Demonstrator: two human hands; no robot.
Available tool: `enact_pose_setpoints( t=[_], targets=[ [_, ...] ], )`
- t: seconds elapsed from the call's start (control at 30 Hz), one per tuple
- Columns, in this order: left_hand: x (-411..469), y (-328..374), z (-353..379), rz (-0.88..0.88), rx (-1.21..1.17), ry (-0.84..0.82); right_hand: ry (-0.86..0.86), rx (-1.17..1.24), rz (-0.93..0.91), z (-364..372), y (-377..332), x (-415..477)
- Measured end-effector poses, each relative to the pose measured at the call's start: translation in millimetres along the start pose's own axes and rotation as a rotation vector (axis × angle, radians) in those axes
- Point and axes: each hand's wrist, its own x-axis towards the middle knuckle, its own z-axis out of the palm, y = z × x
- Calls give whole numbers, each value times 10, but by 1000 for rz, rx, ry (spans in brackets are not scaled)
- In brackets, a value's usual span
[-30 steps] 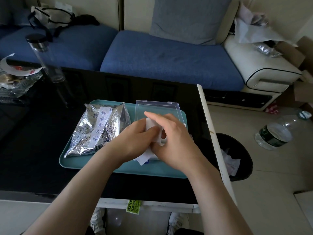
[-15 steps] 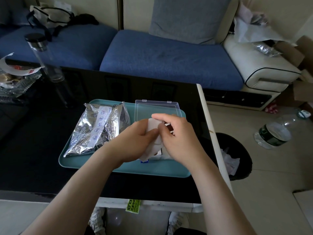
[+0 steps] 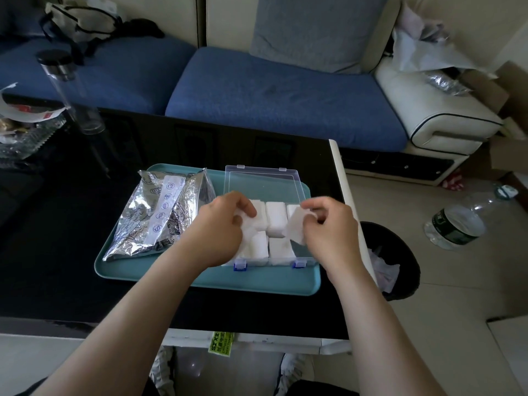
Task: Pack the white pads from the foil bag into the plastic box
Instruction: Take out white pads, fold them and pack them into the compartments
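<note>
Tray (image 3: 200, 281) on the table (image 3: 57, 267), sofa (image 3: 271, 90) behind.
Foil bag (image 3: 160, 212) lies left on the tray, plastic box (image 3: 265, 262) right, its lid (image 3: 263, 184) open behind it; white pads (image 3: 275, 218) sit in its compartments. A bin (image 3: 405, 252) stands right of the table.

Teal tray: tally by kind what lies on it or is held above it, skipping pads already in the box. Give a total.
Foil bag: 1
Plastic box: 1
White pads held: 2, one in the left hand, one in the right hand
Total: 4
</note>
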Motion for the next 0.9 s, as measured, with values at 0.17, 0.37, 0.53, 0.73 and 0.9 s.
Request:
enact_pose_setpoints(
  t=[0.17, 0.37, 0.53, 0.73, 0.9],
  targets=[
    [18, -16, 53, 25, 41, 52, -117, -89, 24, 127, 241, -8],
    [35, -89, 163, 32, 196, 17, -117, -146, -16, 247, 285, -10],
    [11, -106, 182, 14, 275, -79, -161, -287, 33, 338, 313, -6],
    [-15, -95, 159, 5, 325, -139, -137, -550, -21, 344, 248, -51],
    [-21, -129, 161, 20, 357, -170, -230, -581, -45, 342, 192, -83]
  ],
)
